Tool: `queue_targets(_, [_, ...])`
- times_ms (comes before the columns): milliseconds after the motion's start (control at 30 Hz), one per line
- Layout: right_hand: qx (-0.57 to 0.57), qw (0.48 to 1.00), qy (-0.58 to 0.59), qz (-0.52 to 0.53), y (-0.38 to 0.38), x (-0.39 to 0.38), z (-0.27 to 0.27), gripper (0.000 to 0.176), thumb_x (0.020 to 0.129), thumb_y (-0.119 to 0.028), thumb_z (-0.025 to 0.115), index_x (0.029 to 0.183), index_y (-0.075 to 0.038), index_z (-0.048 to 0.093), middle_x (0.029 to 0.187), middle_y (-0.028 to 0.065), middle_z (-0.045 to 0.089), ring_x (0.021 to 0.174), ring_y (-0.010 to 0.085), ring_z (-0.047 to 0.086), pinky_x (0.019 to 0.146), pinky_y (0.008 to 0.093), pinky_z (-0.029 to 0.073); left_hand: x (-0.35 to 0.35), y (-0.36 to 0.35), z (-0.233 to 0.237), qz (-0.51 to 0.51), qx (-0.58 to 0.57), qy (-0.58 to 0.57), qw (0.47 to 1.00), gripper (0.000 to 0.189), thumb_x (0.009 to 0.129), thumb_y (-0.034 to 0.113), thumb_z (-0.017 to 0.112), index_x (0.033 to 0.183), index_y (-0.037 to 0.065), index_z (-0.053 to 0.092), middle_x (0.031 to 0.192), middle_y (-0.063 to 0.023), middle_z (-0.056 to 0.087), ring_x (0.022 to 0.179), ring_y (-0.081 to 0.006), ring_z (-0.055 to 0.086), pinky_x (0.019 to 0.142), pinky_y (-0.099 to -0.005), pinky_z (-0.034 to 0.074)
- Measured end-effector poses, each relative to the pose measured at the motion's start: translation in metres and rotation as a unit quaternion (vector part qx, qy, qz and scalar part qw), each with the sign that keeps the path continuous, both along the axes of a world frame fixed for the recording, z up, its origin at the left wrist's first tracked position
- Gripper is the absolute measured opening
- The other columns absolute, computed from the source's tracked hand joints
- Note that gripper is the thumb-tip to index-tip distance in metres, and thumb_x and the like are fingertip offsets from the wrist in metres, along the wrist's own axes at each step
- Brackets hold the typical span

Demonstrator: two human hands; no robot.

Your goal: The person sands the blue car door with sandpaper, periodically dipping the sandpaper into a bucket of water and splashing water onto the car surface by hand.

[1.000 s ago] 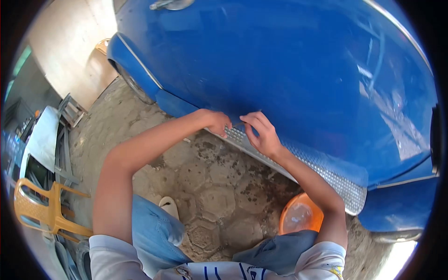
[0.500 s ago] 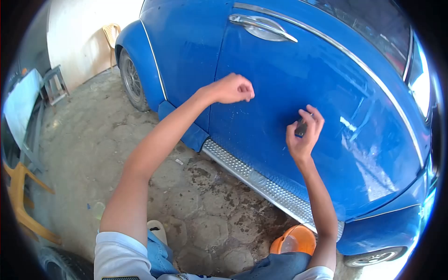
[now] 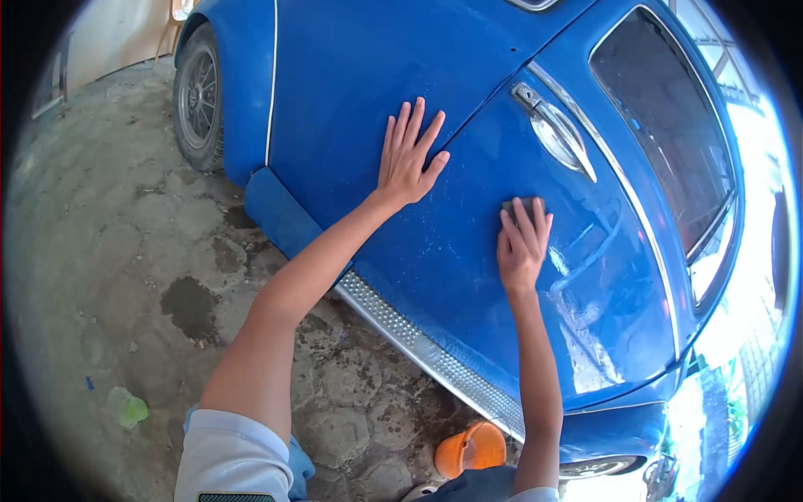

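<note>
My left hand (image 3: 405, 171) lies flat with fingers spread on the blue car's rear side panel (image 3: 335, 109), close to the seam with the door. With fingers stretched over it, my right hand (image 3: 523, 255) presses a small dark pad (image 3: 507, 205) against the blue door (image 3: 452, 259); most of the pad is hidden under the fingers. Above that hand sits the chrome door handle (image 3: 559, 138). Wet, shiny streaks mark the paint to its right, and small pale specks dot the panel and door between the hands.
An orange bucket (image 3: 450, 457) stands on the stone floor below the metal running board (image 3: 418, 341). At the upper left is a car wheel (image 3: 199, 96). A pale green crumpled item (image 3: 130, 410) lies on the floor at left.
The left hand has uncurled and now rests flat on the panel. My right hand, raised with the pad before, now presses it to the door. The view has shifted and turned.
</note>
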State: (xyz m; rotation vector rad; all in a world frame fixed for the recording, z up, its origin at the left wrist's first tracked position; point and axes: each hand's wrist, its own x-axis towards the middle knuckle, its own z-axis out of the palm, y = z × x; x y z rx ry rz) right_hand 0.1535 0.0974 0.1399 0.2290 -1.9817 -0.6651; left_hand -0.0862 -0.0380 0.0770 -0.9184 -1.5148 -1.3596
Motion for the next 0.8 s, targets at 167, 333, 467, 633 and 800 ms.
queue_targets(167, [0.005,0.999,-0.040,-0.024,-0.021,-0.049,0.017,0.033,0.091,-0.003,0.070,0.123,-0.010,0.074,0.144,0.0080,0.063,0.145,0.0323,0.048,0.119,0.0545,0.038,-0.008,-0.007,-0.014,-0.005,0.018,-0.035,0.999,0.071,0.107,0.056,0.036,0.164,0.014,0.031,0.172,-0.0219,0.012,0.159,-0.0422,0.006,0.126,-0.0615,0.004])
queue_targets(333, [0.055,0.997,-0.051,-0.032,-0.052,-0.112,0.041,0.046,0.097,-0.013,0.068,0.142,-0.006,0.060,0.152,0.0109,0.055,0.146,0.0300,0.047,0.120,0.0465,0.038,-0.042,-0.018,-0.072,0.036,0.040,-0.115,0.992,0.079,0.106,0.062,0.034,0.166,0.011,0.025,0.172,-0.0236,0.007,0.159,-0.0430,0.003,0.125,-0.0629,0.002])
queue_targets(467, [0.143,0.982,-0.091,-0.079,-0.076,-0.162,0.059,0.054,0.104,-0.029,0.056,0.151,-0.003,0.048,0.160,0.0118,0.045,0.151,0.0299,0.037,0.125,0.0450,0.029,-0.060,-0.030,-0.094,0.023,0.004,-0.125,0.992,0.080,0.105,0.064,0.032,0.166,0.012,0.024,0.172,-0.0246,0.004,0.159,-0.0428,0.000,0.125,-0.0635,0.002])
queue_targets(633, [0.211,0.972,-0.045,-0.096,-0.091,-0.234,0.118,0.061,0.107,-0.041,0.047,0.154,-0.002,0.043,0.164,0.0145,0.039,0.154,0.0317,0.030,0.127,0.0438,0.023,-0.059,-0.027,-0.104,0.027,0.032,-0.159,0.986,0.081,0.106,0.064,0.032,0.167,0.012,0.019,0.171,-0.0267,0.003,0.159,-0.0435,0.000,0.125,-0.0627,0.002])
queue_targets(800, [0.086,0.990,0.101,-0.050,-0.104,-0.275,0.131,0.061,0.098,-0.038,0.057,0.150,-0.005,0.051,0.161,0.0217,0.040,0.152,0.0414,0.031,0.126,0.0540,0.019,-0.062,-0.032,-0.107,0.040,0.044,-0.196,0.979,0.080,0.108,0.060,0.028,0.167,0.007,0.014,0.172,-0.0255,0.002,0.159,-0.0430,0.000,0.126,-0.0607,0.002])
